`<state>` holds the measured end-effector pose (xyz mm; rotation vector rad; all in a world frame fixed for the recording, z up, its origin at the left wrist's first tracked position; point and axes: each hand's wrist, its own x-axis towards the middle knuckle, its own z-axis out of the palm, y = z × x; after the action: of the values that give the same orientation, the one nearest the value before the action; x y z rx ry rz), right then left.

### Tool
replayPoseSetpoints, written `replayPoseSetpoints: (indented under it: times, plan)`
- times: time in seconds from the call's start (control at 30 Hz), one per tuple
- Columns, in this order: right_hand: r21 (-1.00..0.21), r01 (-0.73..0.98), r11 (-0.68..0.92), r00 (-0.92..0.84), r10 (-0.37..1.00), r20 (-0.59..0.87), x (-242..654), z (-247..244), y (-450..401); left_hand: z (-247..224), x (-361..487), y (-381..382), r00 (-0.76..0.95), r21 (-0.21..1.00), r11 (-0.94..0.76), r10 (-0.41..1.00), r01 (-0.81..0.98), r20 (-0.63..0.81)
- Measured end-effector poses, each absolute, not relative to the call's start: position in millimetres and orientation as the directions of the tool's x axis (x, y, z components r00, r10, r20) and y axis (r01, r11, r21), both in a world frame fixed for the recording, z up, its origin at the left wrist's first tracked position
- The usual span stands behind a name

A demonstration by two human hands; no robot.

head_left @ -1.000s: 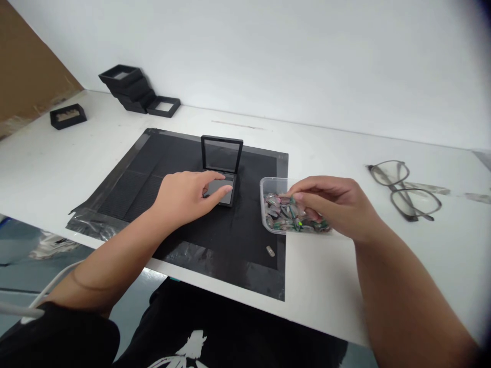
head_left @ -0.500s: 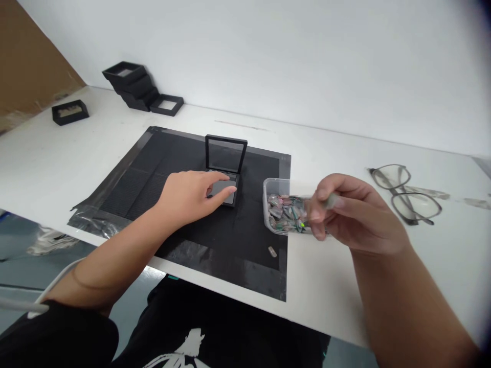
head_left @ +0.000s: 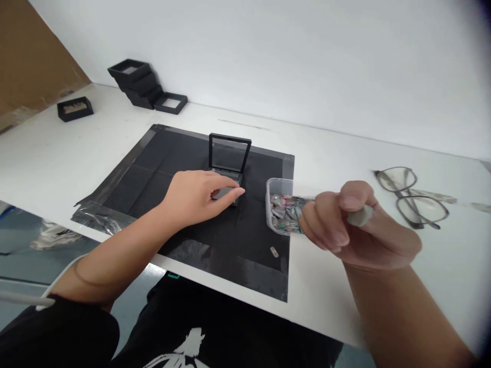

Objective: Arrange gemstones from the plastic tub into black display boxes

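My right hand [head_left: 356,225] is raised in front of the clear tub, with a small pale, greenish piece [head_left: 359,216] pinched between thumb and finger. The clear plastic tub [head_left: 269,209] holds several small shiny, colourful pieces and is partly hidden by that hand. My left hand [head_left: 203,197] rests at a black hinged case [head_left: 230,152] whose clear lid stands upright. Its thumb and forefinger are a little apart at the case's right edge, and it covers part of the base. A single small piece [head_left: 273,251] lies on the black mat [head_left: 226,255].
Black boxes [head_left: 134,84] are stacked at the back left, with an open black frame [head_left: 171,102] beside them. Another black box [head_left: 75,109] sits farther left. Eyeglasses [head_left: 414,197] lie on the white table [head_left: 318,286] at the right.
My right hand has turned and come slightly right, so the pinched piece shows more clearly. The fingers of my left hand have shifted slightly over the case. The whole view has moved a little.
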<state>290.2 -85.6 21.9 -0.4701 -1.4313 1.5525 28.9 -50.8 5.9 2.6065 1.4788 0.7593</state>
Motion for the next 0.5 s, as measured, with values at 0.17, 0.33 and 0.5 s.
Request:
replayPoseSetpoints:
  times: [0.17,0.33,0.5]
  plan:
    - [-0.912,-0.379,0.156,-0.387,0.868,0.309,280.0,15.0,-89.7,3.7,29.4,-52.5,0.443,0.294,-0.641,0.729,0.709,0.522]
    - [-0.945,-0.277,0.175,-0.284,0.925,0.254,279.3,18.4,-91.0,3.8,29.6,-52.2,0.465,0.295,-0.714,0.658,0.634,0.593]
    - [-0.981,-0.116,0.158,-0.073,0.983,0.167,297.1,23.8,-79.9,3.5,28.8,-51.9,0.464,0.298,-0.730,0.640,0.615,0.612]
